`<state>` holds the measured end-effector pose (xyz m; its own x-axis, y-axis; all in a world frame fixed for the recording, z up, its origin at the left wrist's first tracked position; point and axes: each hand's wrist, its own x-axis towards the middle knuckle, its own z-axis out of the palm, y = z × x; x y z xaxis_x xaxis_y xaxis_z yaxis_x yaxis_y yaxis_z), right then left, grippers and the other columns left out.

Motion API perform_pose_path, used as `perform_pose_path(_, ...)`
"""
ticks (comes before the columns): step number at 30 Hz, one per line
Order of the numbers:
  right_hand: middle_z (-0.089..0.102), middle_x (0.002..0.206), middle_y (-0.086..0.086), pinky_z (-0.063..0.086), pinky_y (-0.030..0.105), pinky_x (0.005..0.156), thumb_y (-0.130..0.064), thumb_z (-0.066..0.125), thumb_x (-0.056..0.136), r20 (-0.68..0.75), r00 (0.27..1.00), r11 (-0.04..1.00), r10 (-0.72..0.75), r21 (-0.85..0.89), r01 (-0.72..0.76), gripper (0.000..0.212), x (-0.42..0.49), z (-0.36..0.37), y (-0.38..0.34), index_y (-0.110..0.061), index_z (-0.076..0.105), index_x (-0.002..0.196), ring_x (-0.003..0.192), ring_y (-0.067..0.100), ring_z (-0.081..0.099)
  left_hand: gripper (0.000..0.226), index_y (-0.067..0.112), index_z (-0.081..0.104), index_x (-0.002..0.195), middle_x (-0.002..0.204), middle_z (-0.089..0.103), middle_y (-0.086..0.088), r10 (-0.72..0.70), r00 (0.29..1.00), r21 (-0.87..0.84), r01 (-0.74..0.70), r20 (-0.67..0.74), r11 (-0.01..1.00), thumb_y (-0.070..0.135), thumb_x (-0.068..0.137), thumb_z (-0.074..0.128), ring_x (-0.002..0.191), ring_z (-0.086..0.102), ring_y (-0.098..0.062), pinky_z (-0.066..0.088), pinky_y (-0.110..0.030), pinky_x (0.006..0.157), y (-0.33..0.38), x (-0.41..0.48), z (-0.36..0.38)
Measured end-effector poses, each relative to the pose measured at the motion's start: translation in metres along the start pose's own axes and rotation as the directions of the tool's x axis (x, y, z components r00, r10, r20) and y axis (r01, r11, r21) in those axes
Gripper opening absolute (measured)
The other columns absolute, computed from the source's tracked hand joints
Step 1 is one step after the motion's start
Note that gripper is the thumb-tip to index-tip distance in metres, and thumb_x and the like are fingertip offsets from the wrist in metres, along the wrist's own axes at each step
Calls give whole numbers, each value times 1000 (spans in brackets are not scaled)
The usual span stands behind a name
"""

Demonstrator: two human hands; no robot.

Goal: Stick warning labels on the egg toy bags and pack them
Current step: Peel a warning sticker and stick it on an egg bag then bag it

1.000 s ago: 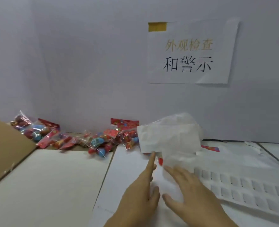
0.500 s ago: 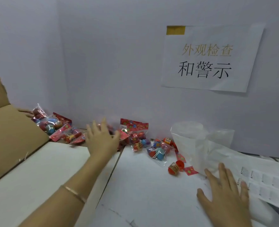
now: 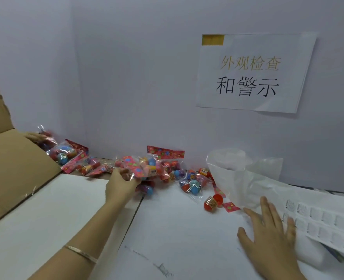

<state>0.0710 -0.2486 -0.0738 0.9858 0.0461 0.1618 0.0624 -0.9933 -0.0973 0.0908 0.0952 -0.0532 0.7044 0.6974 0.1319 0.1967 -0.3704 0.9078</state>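
Left hand (image 3: 122,184) is in the pile with its fingers curled round one bag (image 3: 140,168), close to the back wall. More bags (image 3: 192,183) are strewn along that wall, plus a loose red egg (image 3: 212,202) on the table (image 3: 187,239). Right hand (image 3: 268,231) lies flat on the table, fingers spread, just beside the label sheet (image 3: 324,221). Cardboard box (image 3: 15,174) sits off to the left.

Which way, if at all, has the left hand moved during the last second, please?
Yes. The left hand went left and toward the wall: from below the paper sign to an egg toy bag, which it grips, well left of it.
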Motion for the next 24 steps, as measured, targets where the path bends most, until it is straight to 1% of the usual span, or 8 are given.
perform_pose_path(3, -25, 159, -4, -16, 51, 111, -58, 30, 93, -14, 1000, 1000, -10, 3, 10, 58, -3, -2, -1, -46, 13, 147, 147, 12, -18, 25, 21, 56, 101, 106, 64, -3, 94, 994, -81, -98, -53, 992, 23, 86, 74, 81, 60, -10, 49, -29, 64, 14, -1, -9)
perform_pose_path(5, -17, 161, -6, -24, 51, 104, -56, 32, 93, -11, 1000, 999, -18, 29, 18, 56, -5, -6, -3, -47, 17, 145, 147, 11, -15, 22, 19, 55, 98, 100, 61, -1, 79, 993, -255, -100, -91, 962, 14, 87, 72, 87, 65, -23, 57, -41, 71, 29, -3, -22)
perform_pose_path(8, 7, 160, -13, -28, 48, 100, -55, 33, 93, -20, 999, 999, -42, 8, 42, 47, -10, -15, -9, -49, 27, 139, 148, 8, 0, 28, 18, 54, 103, 97, 56, 4, 172, 952, -283, -243, -253, 928, 5, 85, 72, 89, 61, -13, 51, -23, 61, 48, -19, -41)
perform_pose_path(11, 49, 131, -27, 9, 37, 114, -49, 52, 91, -89, 983, 934, -161, 307, 181, 23, -21, -26, -24, -52, 48, 114, 131, 1, 38, 30, 21, 53, 96, 96, 56, 0, 159, 964, -539, -253, -215, 804, -3, 85, 67, 81, 61, -7, 53, -14, 58, 62, -57, -46)
perform_pose_path(14, 71, 96, -19, 51, 18, 77, -40, 74, 81, 104, 971, 418, -214, 908, -5, 22, -34, -52, -50, -39, 65, 101, 98, 9, 67, 30, 14, 51, 91, 85, 64, -7, 168, 982, -829, -26, 83, 559, -3, 76, 70, 77, 71, -23, 60, -27, 63, 71, -105, -31)
perform_pose_path(16, 74, 97, -7, 59, 30, 70, -50, 75, 69, 333, 869, 108, -366, 943, -316, 49, -37, -64, -64, -31, 61, 112, 89, 20, 72, 39, 14, 51, 86, 76, 67, -2, 185, 964, -829, 57, 191, 556, 20, 60, 80, 75, 72, -24, 59, -28, 63, 71, -134, -13)
perform_pose_path(20, 74, 104, 4, 60, 39, 69, -44, 64, 72, 192, 944, -186, -269, 951, -246, 56, -34, -64, -80, -22, 58, 123, 92, 26, 72, 39, 21, 54, 70, 76, 65, -6, 191, 938, -733, 90, 291, 675, 39, 50, 82, 80, 71, -27, 61, -37, 68, 64, -166, 12)
perform_pose_path(24, 75, 93, 8, 58, 30, 59, -31, 69, 73, 107, 992, -274, -61, 954, -120, 47, -35, -53, -77, -19, 58, 117, 82, 27, 73, 73, 23, 55, 104, 77, 73, -1, 76, 895, -654, 261, 440, 710, 31, 39, 87, 79, 75, -23, 61, -29, 64, 54, -162, 15)
